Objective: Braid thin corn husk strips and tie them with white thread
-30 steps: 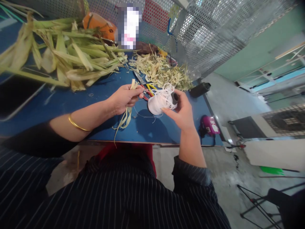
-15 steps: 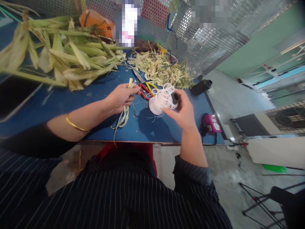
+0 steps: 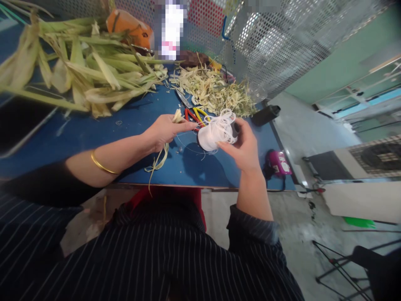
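Note:
My left hand [image 3: 167, 131] is closed around a bundle of pale husk strips [image 3: 159, 161], whose ends hang below the palm and poke out above it. Its thumb and forefinger reach toward a white spool of thread [image 3: 211, 136]. My right hand [image 3: 242, 144] grips that spool from the right, tilted above the blue table, with loose loops of thread on top. A thin strand curves between the spool and my left hand. Behind the spool lie pliers with red and yellow handles [image 3: 200, 115], partly hidden.
Long green husks [image 3: 97, 75] cover the back left, near an orange bag [image 3: 133, 31]. Shredded husk [image 3: 216, 90] is heaped at the back middle. A black cylinder [image 3: 265, 115] and a magenta object [image 3: 278, 162] lie on the right of the blue table [image 3: 194, 169].
My left thumb and forefinger have stretched out toward the spool. The spool and my right hand have shifted slightly right.

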A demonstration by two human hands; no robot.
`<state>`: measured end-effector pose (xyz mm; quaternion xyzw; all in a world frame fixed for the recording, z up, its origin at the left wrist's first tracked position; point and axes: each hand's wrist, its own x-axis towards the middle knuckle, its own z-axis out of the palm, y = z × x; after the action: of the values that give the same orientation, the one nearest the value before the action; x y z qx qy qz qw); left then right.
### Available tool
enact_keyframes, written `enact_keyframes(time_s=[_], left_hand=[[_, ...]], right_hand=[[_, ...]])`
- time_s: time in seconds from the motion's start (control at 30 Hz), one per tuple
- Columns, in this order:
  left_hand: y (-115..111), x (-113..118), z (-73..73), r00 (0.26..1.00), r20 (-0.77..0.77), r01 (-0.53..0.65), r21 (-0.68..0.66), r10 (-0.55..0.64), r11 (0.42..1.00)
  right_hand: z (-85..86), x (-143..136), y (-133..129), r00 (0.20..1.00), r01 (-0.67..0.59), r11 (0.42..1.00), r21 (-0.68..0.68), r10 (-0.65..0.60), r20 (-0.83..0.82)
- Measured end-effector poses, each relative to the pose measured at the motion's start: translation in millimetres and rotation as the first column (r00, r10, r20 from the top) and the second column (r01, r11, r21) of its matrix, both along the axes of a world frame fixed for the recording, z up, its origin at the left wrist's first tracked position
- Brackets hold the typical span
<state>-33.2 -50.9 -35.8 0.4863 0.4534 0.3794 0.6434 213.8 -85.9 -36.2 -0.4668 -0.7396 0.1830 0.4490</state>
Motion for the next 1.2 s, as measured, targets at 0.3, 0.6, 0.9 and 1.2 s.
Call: enact_keyframes(time_s=[0.3, 0.6, 0.9, 1.2], left_hand=[[5.8, -4.0, -0.8, 0.971, 0.239, 0.02, -0.106, 0.006, 0.994], [11.1, -8.8, 2.9, 0.873, 0.488, 0.082, -0.176, 0.014, 0.981], [9.9, -4.5, 1.6, 0.927, 0.368, 0.147, -0.195, -0.067, 0.97], [0.7, -1.6, 1.8, 0.956, 0.114, 0.287, -0.186, -0.269, 0.94]], right_hand=[[-4.4, -0.6, 1.8, 1.0, 0.024, 1.0, -0.015, -0.024, 0.01], [3.7, 23.2, -0.5, 0.96, 0.257, 0.966, -0.01, -0.254, 0.114], [19.2, 31.1, 8.2, 0.894, 0.354, 0.933, -0.07, -0.315, 0.319], [17.4, 40.8, 16.1, 0.939, 0.217, 0.959, -0.181, -0.154, 0.306]])
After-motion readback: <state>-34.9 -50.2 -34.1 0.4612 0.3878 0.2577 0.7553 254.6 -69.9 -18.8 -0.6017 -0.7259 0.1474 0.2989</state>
